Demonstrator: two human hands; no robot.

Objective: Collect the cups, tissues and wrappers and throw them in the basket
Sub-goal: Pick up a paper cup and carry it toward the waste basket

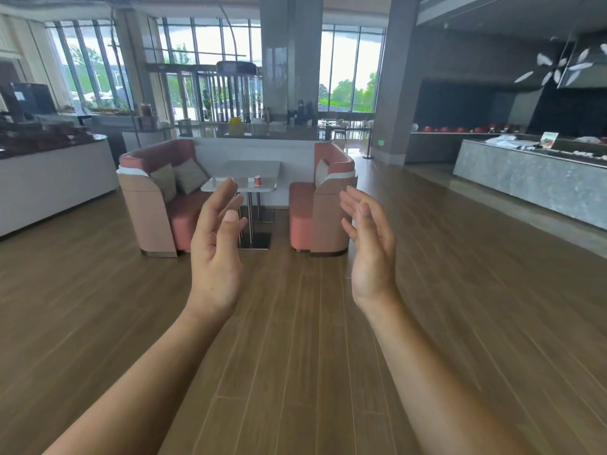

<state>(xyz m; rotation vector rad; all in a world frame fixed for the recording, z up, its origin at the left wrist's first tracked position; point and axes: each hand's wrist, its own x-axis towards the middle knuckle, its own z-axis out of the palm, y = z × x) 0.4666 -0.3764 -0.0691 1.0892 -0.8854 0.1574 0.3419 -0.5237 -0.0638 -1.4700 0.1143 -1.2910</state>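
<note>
A small red paper cup (257, 181) stands on a white table (262, 169) between two pink booth seats, several steps ahead of me. My left hand (215, 254) and my right hand (369, 247) are held up in front of me, palms facing each other, fingers relaxed and holding nothing. Both hands are far short of the table. No tissues, wrappers or basket can be made out from here.
Pink seats (154, 198) (325, 205) flank the table. A white counter (49, 178) runs along the left and a grey stone counter (532, 182) along the right. A wide pillar (290, 60) rises behind the booth. Wooden floor (295, 323) stretches between me and the table.
</note>
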